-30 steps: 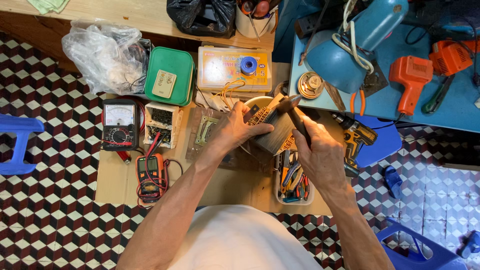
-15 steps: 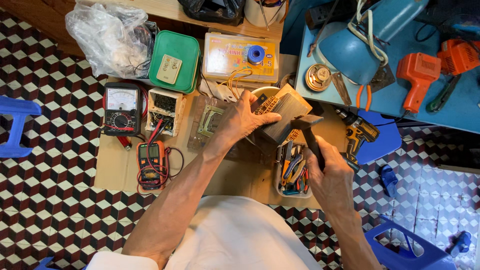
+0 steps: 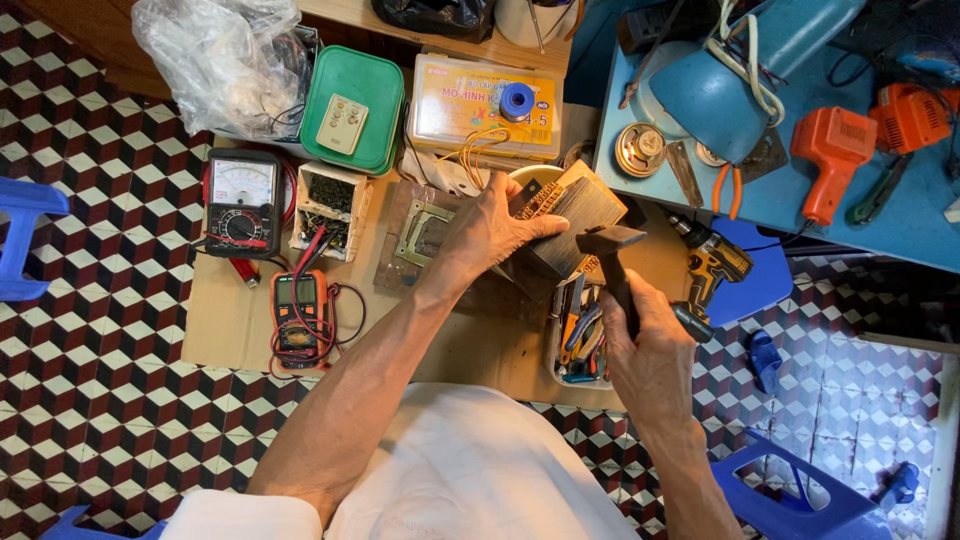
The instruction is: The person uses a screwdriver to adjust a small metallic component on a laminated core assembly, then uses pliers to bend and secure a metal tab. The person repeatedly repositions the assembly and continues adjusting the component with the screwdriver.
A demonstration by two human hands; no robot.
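My left hand (image 3: pixel 495 232) grips a dark block of stacked metal plates with windings, a transformer core (image 3: pixel 572 216), and holds it tilted over the cardboard sheet (image 3: pixel 228 320). In my right hand (image 3: pixel 650 352) is a small hammer (image 3: pixel 612 256), fingers closed around its handle. The hammer head hovers just beside the lower right edge of the core. A white bowl (image 3: pixel 530 175) shows partly behind the core.
Left on the cardboard lie an orange multimeter (image 3: pixel 301 318), an analog meter (image 3: pixel 241 202) and a box of small parts (image 3: pixel 329 209). A green case (image 3: pixel 353 108) and yellow kit box (image 3: pixel 484 104) sit behind. A tool tray (image 3: pixel 580 335), a cordless drill (image 3: pixel 712 266) and a blue bench (image 3: pixel 860 215) lie right.
The hammer has drawn back down and right from the core, then returned near its edge. My left hand keeps its hold on the core. The view has shifted slightly.
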